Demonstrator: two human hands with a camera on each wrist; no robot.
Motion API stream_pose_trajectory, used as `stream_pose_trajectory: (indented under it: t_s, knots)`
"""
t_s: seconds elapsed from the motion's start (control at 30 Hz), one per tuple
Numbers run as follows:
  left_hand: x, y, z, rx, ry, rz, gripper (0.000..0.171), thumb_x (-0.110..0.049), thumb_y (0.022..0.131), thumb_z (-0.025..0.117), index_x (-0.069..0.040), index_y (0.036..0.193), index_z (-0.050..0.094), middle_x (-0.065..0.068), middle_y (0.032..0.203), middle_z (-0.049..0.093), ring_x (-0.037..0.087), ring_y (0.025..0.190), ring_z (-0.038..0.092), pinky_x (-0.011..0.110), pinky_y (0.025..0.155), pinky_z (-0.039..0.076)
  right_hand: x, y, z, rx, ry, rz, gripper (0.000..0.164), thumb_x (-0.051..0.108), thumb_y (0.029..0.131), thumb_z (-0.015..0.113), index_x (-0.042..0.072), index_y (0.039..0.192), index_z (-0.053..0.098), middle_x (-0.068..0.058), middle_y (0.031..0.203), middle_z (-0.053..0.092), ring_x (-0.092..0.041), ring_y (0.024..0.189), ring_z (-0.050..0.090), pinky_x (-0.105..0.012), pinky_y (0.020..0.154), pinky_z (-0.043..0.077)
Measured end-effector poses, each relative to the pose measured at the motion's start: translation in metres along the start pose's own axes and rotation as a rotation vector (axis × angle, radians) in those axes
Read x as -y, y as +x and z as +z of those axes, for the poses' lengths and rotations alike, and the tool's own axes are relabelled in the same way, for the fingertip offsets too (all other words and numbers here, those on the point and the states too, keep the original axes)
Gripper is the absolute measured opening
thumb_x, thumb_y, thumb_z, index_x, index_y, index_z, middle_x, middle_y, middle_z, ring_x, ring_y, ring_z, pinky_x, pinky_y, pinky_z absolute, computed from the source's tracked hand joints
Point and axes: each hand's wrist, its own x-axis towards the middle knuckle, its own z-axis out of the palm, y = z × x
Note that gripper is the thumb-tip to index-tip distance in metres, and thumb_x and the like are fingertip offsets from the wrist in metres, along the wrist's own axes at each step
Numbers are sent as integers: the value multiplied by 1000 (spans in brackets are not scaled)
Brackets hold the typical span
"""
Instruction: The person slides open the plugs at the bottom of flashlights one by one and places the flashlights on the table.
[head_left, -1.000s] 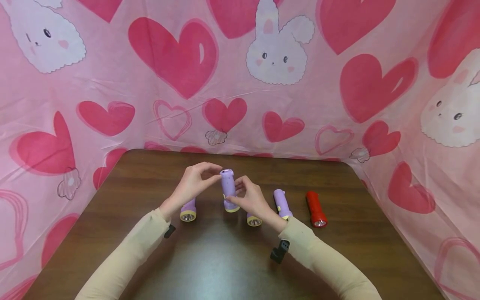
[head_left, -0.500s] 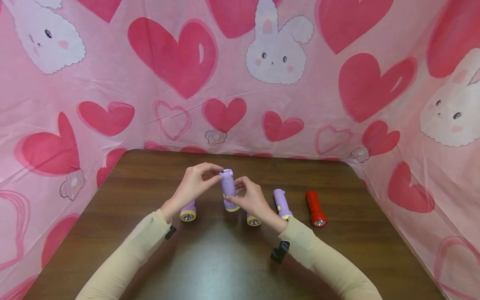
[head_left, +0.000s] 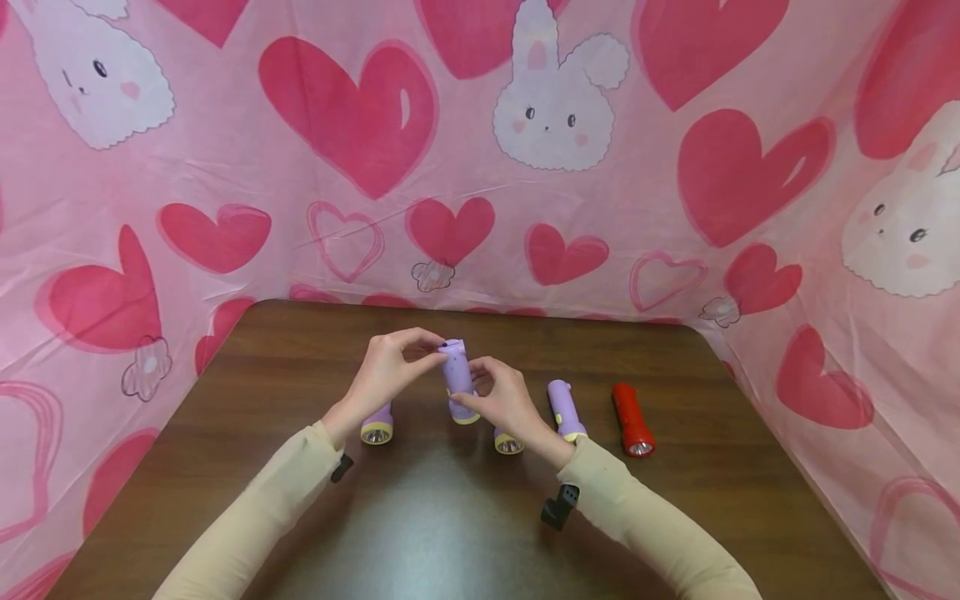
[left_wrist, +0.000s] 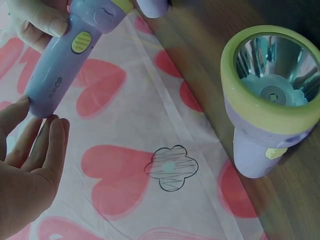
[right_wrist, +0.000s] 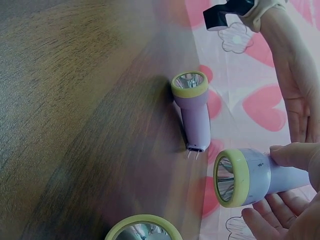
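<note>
Both hands hold a purple flashlight (head_left: 458, 379) with a yellow rim, its lens end down and its tail up. My left hand (head_left: 396, 367) pinches the tail end between thumb and fingertips. Lower down, near the head, my right hand (head_left: 501, 395) grips the body with the thumb across it. A yellow switch (left_wrist: 81, 42) and dark printing show on the barrel in the left wrist view. The right wrist view shows the held flashlight's reflector (right_wrist: 225, 179) facing left.
A purple flashlight (right_wrist: 196, 120) with two metal prongs out at its tail lies on the brown table (head_left: 420, 517), left of the held one. Another (head_left: 508, 442) lies partly behind the right hand. Farther right are a third purple one (head_left: 563, 407) and a red flashlight (head_left: 633, 419).
</note>
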Motion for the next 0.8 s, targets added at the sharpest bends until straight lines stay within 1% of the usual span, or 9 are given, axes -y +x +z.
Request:
stream_pose_trajectory:
  t_s: [0.17,0.4,0.57,0.7,0.8]
  knots:
    - [-1,-1,0,-6,20,-5,19,-18,85,79,-10,102,75,5,100,78,17,91,74,34,80,61,-1,0,1,-5,4,0,40,17,77,85,5,110,66,-10,102,72,-20,87,69,-33,78,60]
    - [0,-1,0,-20,41,8,22,-19,84,80,-11,104,77,3,101,78,16,92,73,36,81,60,1,0,0,-14,26,-8,40,19,76,87,6,108,67,-10,102,73,-21,88,72,-34,79,60]
    - [0,-1,1,-32,18,25,24,-18,83,80,-10,106,76,5,105,78,18,93,74,35,80,60,2,2,0,-15,26,-15,41,21,75,87,6,109,68,-9,103,74,-21,90,72,-35,80,60]
    - [0,-2,1,-33,-15,14,24,-17,83,80,-10,105,76,6,107,77,21,94,74,34,81,60,4,2,0,-6,27,-3,41,20,75,87,7,109,68,-8,105,74,-21,91,72,-35,81,60]
    - [0,-1,1,-31,-30,6,24,-17,83,80,-10,105,76,6,106,77,21,94,74,37,82,60,5,2,0,4,33,7,41,20,75,87,8,110,68,-8,106,74,-21,92,72,-35,82,60]
